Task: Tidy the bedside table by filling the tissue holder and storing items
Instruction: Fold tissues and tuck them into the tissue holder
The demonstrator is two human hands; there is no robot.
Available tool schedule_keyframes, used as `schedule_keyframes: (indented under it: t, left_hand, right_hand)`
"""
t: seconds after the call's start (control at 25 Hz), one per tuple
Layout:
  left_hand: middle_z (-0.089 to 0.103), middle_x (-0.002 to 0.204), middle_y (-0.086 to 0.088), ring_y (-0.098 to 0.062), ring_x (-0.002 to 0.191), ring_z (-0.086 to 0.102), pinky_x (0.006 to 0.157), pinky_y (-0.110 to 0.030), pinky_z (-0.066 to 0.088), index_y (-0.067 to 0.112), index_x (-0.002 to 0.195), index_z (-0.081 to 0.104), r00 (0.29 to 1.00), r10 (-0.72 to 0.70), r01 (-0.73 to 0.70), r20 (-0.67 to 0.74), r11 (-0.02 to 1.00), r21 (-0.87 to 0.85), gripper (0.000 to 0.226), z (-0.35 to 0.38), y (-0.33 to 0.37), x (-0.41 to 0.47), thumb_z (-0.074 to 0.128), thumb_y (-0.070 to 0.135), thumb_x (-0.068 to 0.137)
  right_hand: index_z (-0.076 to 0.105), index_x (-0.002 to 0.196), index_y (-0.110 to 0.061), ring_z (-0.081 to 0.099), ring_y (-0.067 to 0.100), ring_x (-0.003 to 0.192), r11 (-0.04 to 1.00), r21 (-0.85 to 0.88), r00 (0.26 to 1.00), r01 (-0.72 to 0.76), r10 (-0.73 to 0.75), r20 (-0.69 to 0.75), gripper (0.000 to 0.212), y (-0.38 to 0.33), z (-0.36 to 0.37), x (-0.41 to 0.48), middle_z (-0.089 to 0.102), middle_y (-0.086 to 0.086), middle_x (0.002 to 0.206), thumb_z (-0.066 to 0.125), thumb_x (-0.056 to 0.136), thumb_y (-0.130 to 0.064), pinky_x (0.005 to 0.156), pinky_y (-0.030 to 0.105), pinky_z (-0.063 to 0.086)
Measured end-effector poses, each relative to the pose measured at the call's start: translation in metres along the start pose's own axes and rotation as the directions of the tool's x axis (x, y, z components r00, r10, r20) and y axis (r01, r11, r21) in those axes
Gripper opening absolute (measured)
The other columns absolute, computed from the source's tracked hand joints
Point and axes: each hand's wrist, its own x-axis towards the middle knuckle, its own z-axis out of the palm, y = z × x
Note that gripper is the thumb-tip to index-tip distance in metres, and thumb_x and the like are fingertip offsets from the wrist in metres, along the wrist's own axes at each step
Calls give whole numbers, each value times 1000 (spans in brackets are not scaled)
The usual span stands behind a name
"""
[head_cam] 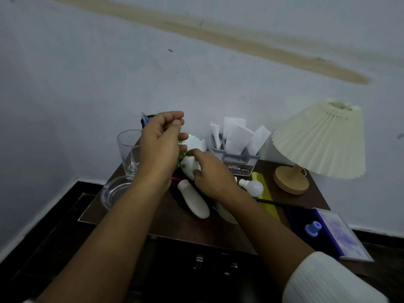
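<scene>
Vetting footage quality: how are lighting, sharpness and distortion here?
Head view: dim, bluish light; wide-angle distortion skews the cream pleated lampshade; the left hand looks slightly soft; faint glare on the clear drinking glass; dark drawer front sinks into shadow.

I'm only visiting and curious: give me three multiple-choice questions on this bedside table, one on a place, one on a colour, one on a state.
1. Where does the lamp stand?
A. right of the tissue holder
B. left of the drinking glass
C. on the floor

2. What colour is the light bulb?
A. red
B. white
C. black

3. The tissue holder is:
A. empty
B. tipped over
C. upright, holding white tissues

Answers: 1 A, its wooden base sits past the holder's right side; 2 B, it lies white on the table; 3 C, sheets stick up from it.
</scene>
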Motion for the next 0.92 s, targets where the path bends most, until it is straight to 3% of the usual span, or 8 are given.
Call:
schedule_keyframes:
  t: [0.16,0.28,0.44,0.6,0.68,0.8,0.88,0.92]
  left_hand:
    - [73,109,2,-11,83,70,65,-23,57,21,113,71,999,-30,29,-14,999,-39,23,-1,1,3,53,13,102]
    - [73,110,3,-12,85,70,65,-22,57,22,114,70,999,-45,45,12,998,-51,22,-3,1,3,54,14,102]
    - [72,110,3,-10,83,68,63,-20,56,23,111,70,998,-60,61,32,997,-42,21,-5,2,2,53,14,101]
    - [71,109,5,-10,88,67,71,-24,58,25,109,70,993,-34,28,112,998,63,26,-6,-2,-1,49,11,102]
    - [71,109,10,-10,94,67,82,-33,59,29,107,70,984,23,-55,176,982,178,30,-4,-7,-7,48,9,102]
    - [69,116,11,-9,106,64,95,-38,56,28,116,68,965,35,-118,261,944,309,25,6,-17,-15,54,15,101]
    - [68,122,4,-14,109,65,93,-39,57,25,125,64,938,-168,88,303,961,263,28,14,-16,-27,61,33,99]
    - [70,122,-1,-18,106,69,87,-40,60,23,125,64,878,-325,266,352,942,207,33,18,-15,-33,63,40,97]
  right_hand:
    - [30,154,-24,60,36,107,995,-12,995,-94,95,38,69,-5,1,18,60,18,123,56,91,-14,84,49,55]
    - [53,140,-17,63,34,106,996,-39,993,-81,84,83,50,-4,2,30,67,14,118,54,91,-11,86,50,56]
    - [72,120,-14,68,25,105,997,11,994,-81,81,-75,38,3,-6,25,74,7,118,49,91,-5,92,44,57]
    - [76,106,-18,69,11,74,964,265,969,-38,101,-227,21,6,-41,-5,76,-3,90,56,100,-24,75,39,61]
    - [75,95,-15,70,17,70,874,486,960,-21,154,-235,16,5,-63,-24,74,4,83,62,98,-25,67,39,62]
    - [73,95,-9,67,22,74,634,773,973,-19,191,-133,10,8,-92,-53,65,18,84,64,95,-4,61,31,57]
    - [72,99,-11,64,23,76,515,857,980,18,162,-118,18,15,-99,-69,60,14,83,62,93,3,62,32,56]
    - [70,102,-10,64,23,77,455,890,980,35,160,-120,20,19,-99,-77,60,12,84,61,93,6,62,33,57]
